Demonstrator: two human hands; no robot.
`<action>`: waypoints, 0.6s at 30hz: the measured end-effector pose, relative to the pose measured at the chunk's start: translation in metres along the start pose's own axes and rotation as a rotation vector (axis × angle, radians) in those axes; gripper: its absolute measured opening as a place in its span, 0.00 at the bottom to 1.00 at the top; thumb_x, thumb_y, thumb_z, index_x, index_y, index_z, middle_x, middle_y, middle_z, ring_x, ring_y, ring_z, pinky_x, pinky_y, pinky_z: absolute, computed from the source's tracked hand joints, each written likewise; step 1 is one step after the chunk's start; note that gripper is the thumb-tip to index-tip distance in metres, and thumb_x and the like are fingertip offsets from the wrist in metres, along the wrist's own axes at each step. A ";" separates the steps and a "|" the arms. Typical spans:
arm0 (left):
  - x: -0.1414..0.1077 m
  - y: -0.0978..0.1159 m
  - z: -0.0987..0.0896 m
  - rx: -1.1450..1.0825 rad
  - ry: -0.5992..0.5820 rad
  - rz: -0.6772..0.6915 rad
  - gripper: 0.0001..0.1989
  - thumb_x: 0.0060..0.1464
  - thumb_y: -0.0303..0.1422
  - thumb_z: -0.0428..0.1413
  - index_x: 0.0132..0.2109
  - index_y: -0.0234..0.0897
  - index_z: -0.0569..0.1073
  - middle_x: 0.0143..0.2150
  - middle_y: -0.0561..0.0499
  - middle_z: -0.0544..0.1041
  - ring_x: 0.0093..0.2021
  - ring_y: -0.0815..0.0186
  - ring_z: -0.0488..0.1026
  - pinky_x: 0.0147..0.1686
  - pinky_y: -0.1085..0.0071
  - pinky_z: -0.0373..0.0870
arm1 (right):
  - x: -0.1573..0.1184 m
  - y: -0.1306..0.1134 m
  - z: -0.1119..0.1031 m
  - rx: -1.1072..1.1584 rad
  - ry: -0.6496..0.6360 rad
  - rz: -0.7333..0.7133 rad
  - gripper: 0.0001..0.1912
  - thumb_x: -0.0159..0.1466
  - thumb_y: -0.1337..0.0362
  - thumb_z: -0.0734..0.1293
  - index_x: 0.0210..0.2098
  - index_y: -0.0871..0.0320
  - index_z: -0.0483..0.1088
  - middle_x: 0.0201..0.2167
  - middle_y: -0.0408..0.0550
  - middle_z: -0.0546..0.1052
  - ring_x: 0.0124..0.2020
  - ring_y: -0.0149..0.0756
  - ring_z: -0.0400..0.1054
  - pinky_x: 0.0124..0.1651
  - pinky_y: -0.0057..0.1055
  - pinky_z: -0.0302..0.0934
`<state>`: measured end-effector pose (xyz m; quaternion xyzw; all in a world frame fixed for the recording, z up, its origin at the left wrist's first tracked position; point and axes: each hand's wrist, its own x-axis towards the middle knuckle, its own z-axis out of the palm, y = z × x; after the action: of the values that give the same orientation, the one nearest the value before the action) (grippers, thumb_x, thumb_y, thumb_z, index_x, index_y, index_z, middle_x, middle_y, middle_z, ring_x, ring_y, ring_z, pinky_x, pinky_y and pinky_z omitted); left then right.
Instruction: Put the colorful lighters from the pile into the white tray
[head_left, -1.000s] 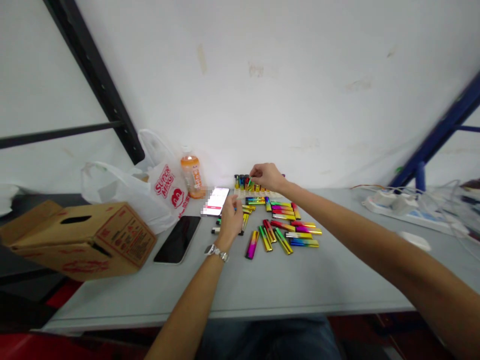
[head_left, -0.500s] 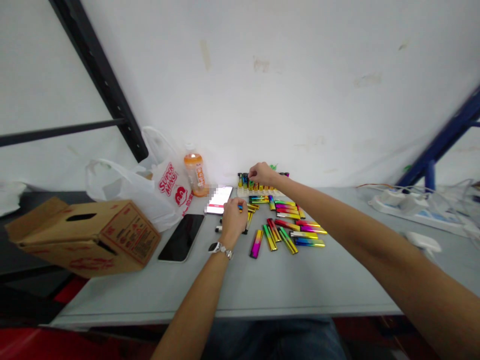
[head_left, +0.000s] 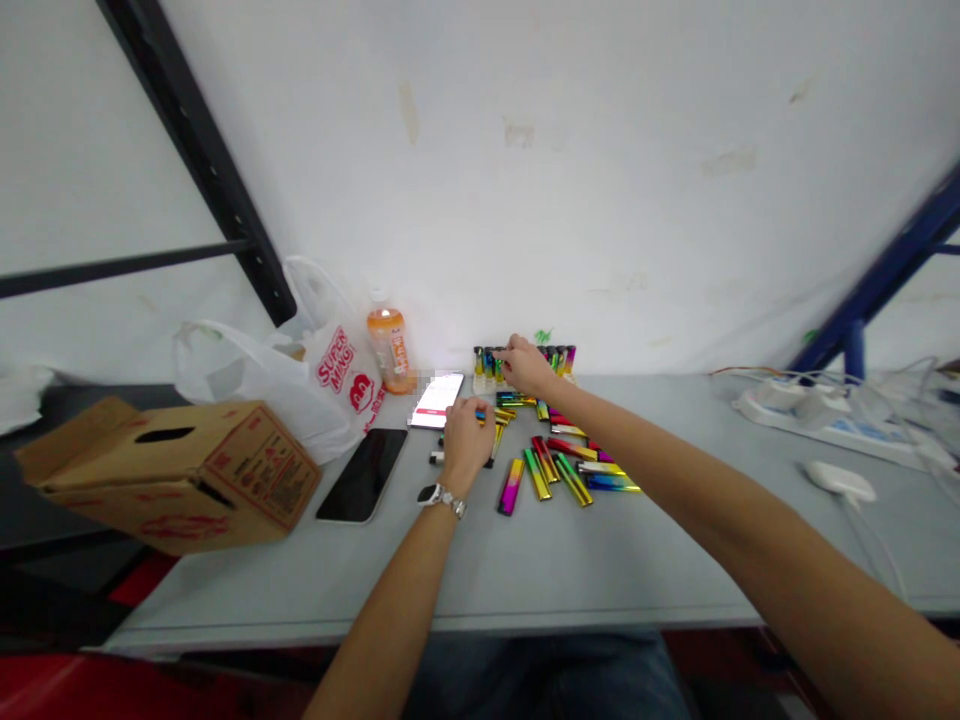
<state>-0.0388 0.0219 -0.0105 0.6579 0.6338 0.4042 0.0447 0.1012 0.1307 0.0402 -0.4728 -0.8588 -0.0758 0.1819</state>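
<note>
My left hand [head_left: 469, 437], with a watch at the wrist, is curled beside a small group of shiny lighters. Its fingers close on a blue and gold lighter [head_left: 481, 414], partly hidden by the hand. Farther back, my right hand [head_left: 526, 366] reaches over a row of upright lighters [head_left: 559, 360] in a pale holder [head_left: 480, 384]. Its thumb and finger are at the top of a lighter in that row, partly covering it. Several loose metallic lighters [head_left: 538, 474] in rainbow colours lie on the grey table [head_left: 480, 580], some under my right forearm.
Left of my hands lie a lit phone [head_left: 437, 402] and a dark tablet [head_left: 364, 475]. An orange drink bottle [head_left: 390, 350], a white plastic bag [head_left: 300, 390] and a cardboard box [head_left: 172, 475] stand beyond them. At right are a power strip [head_left: 832, 415] and a white charger [head_left: 840, 481].
My right hand has shifted slightly down and right at the row, exposing more upright lighters on its right. The right forearm has lowered over the loose ones. My left hand stays almost still.
</note>
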 end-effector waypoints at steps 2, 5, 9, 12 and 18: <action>0.000 0.000 -0.001 0.022 -0.010 -0.004 0.10 0.59 0.31 0.51 0.37 0.36 0.77 0.38 0.43 0.77 0.43 0.55 0.71 0.48 0.60 0.67 | -0.010 -0.004 0.001 -0.008 -0.007 0.023 0.24 0.66 0.69 0.60 0.61 0.60 0.67 0.47 0.60 0.69 0.49 0.46 0.65 0.53 0.37 0.58; 0.000 -0.002 -0.002 0.055 -0.023 -0.013 0.10 0.60 0.31 0.50 0.38 0.35 0.77 0.40 0.42 0.76 0.44 0.54 0.71 0.47 0.59 0.67 | -0.027 -0.009 0.002 0.032 0.015 0.029 0.28 0.66 0.66 0.61 0.66 0.59 0.61 0.50 0.59 0.68 0.48 0.44 0.66 0.52 0.36 0.58; 0.001 -0.005 -0.004 0.082 -0.039 -0.040 0.10 0.60 0.31 0.50 0.39 0.35 0.76 0.41 0.41 0.76 0.45 0.54 0.71 0.45 0.60 0.67 | -0.049 -0.014 0.002 0.063 -0.053 -0.024 0.17 0.64 0.62 0.63 0.50 0.59 0.74 0.46 0.55 0.72 0.46 0.42 0.68 0.50 0.33 0.59; 0.000 -0.005 -0.003 0.096 -0.044 -0.040 0.10 0.60 0.31 0.50 0.39 0.35 0.76 0.40 0.42 0.76 0.44 0.54 0.71 0.45 0.60 0.67 | -0.055 -0.013 -0.002 0.030 -0.182 -0.047 0.14 0.61 0.59 0.66 0.42 0.58 0.78 0.42 0.55 0.76 0.44 0.44 0.70 0.46 0.33 0.59; -0.002 -0.004 0.002 0.062 -0.035 0.017 0.07 0.58 0.29 0.52 0.38 0.37 0.75 0.39 0.43 0.76 0.45 0.54 0.71 0.47 0.59 0.67 | -0.046 -0.010 -0.006 0.045 -0.389 0.046 0.13 0.57 0.57 0.70 0.37 0.58 0.80 0.33 0.52 0.81 0.33 0.41 0.72 0.32 0.30 0.55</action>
<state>-0.0407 0.0215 -0.0148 0.6713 0.6397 0.3731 0.0320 0.1169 0.0872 0.0283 -0.4939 -0.8682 0.0405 0.0249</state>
